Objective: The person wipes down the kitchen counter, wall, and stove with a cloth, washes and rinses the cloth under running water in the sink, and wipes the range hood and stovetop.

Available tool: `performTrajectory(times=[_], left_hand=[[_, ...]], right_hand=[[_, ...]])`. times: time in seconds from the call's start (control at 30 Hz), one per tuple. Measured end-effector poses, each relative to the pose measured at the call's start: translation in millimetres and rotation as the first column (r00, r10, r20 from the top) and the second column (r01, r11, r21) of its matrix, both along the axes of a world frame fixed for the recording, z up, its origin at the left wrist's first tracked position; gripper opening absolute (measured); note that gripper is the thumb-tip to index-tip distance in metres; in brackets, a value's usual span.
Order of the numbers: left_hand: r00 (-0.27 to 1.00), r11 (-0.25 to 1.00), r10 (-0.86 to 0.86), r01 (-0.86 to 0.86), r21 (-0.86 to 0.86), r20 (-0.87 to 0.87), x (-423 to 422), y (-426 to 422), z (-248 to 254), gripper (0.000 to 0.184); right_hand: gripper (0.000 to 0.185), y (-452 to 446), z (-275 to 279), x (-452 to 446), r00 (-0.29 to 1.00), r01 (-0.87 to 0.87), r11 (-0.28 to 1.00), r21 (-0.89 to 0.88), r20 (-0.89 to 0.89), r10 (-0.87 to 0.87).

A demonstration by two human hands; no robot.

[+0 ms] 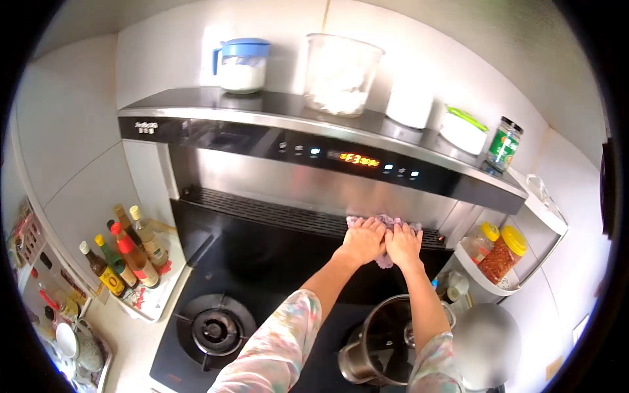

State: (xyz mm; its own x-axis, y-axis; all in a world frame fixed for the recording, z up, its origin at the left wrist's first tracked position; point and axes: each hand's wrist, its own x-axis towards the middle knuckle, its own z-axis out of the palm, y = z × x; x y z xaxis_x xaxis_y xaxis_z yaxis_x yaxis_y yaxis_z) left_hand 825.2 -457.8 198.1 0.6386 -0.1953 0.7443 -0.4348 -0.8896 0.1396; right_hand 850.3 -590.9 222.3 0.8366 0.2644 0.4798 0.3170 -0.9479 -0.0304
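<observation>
Both my hands press a pinkish-purple cloth [385, 262] onto the slotted vent grille [282, 221] at the back of the black stove. My left hand [364, 240] lies over the cloth's left part, fingers bent over it. Beside it, almost touching, my right hand [403, 245] bears on the cloth's right part. Bits of the cloth stick out above and below the fingers. Behind the grille rises a shiny steel panel [262, 178]. Under my right forearm stands a steel pot with a glass lid [386, 334], partly hidden by the arm.
A gas burner [216, 327] is at the front left. Several sauce bottles [134, 252] stand in a white tray on the left. Jars and containers, including a blue-lidded jar [242, 69], line the ledge above the lit display [360, 159]. A corner rack [508, 278] holds yellow-lidded jars.
</observation>
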Motion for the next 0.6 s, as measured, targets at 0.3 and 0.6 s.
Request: performTrajectory(times=[0.3,0.6], left_hand=[[0.953,0.916,0.298,-0.303,0.261,0.061,-84.4,169.7,-12.5,0.052],[0.754,0.760,0.648,-0.649,-0.028,0.109,-177.3,329.9,-72.2,0.055]], right_hand=[[0.055,158.3,-23.3,-54.4,0.947,-0.263,0.957,-0.121,0.155,0.280],[0.051,360.7,-40.9,-129.5,0.612,-0.629,0.743,-0.227,0.446,0.654]])
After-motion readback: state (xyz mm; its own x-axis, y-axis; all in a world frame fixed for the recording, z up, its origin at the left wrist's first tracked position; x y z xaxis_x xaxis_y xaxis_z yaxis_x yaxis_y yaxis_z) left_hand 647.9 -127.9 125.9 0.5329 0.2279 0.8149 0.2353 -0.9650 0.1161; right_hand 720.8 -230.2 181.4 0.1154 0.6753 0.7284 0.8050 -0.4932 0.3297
